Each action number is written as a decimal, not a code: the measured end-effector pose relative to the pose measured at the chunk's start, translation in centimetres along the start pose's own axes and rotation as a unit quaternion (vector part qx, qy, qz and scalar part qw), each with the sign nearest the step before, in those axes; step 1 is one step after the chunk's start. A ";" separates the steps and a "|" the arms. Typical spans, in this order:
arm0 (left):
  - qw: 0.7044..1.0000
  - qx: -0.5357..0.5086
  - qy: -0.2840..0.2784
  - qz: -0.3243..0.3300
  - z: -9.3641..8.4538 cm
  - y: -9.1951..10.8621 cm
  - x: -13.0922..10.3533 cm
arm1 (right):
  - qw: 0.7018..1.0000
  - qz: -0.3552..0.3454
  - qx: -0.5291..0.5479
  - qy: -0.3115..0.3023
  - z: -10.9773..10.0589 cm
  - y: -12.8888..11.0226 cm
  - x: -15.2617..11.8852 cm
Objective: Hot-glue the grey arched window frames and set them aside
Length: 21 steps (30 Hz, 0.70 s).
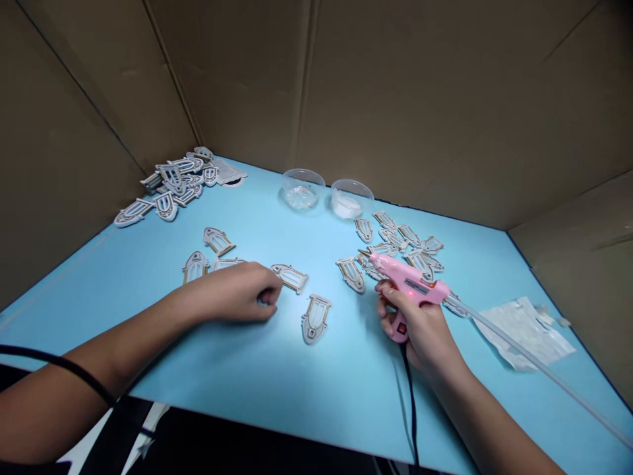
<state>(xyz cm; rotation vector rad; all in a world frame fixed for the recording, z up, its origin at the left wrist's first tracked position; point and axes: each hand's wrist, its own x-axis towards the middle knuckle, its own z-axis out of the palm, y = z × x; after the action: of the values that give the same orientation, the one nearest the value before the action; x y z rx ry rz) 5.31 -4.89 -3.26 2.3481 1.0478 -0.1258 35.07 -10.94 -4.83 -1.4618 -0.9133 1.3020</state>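
My right hand grips a pink hot glue gun, its nozzle pointing left and a long clear glue stick running out of its back. My left hand is curled closed above the blue table; whatever its fingers may hold is hidden. Just beyond its knuckles lies a small arched window-shaped piece, white with gold edging. A similar arched piece rests between my two hands. Behind my left wrist are a few more, including an upright arched piece and a tilted arched piece.
A heap of arched pieces fills the back left corner. Two clear plastic cups stand at the back. More pieces lie scattered beyond the glue gun. A plastic packet sits at right. Cardboard walls surround the table. A black cord hangs from the gun.
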 end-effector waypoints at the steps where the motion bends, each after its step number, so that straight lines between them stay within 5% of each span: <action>1: 0.999 -0.014 -0.014 0.027 0.5 0.5 0.1 | 1.000 -0.002 0.000 0.000 0.0 0.0 0.0; 5: 0.987 0.028 0.094 0.125 2.8 1.5 1.0 | 1.000 -0.005 -0.001 0.003 0.0 -0.1 -0.2; 8: 0.981 0.046 0.137 0.128 3.5 1.7 1.5 | 1.000 -0.010 0.000 0.007 -0.1 0.0 -0.2; 13: 0.976 -0.005 0.060 0.208 3.8 2.9 1.2 | 1.000 -0.008 -0.004 0.008 -0.3 0.3 -0.3; 15: 0.970 0.026 0.077 0.230 3.8 3.3 1.1 | 1.000 -0.007 -0.002 0.006 -0.4 0.5 -0.4; 18: 0.974 0.097 0.134 0.156 3.1 2.3 1.0 | 1.000 -0.007 0.007 0.006 -0.6 0.8 -0.4; 21: 0.969 0.147 0.193 -0.048 1.8 0.0 0.9 | 1.000 0.002 0.003 0.001 -0.6 0.8 -0.3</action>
<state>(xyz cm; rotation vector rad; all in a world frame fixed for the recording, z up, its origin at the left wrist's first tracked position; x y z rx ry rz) 6.22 -5.28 -5.07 2.6549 1.4119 0.1589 35.55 -11.58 -5.55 -1.4609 -0.9059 1.3039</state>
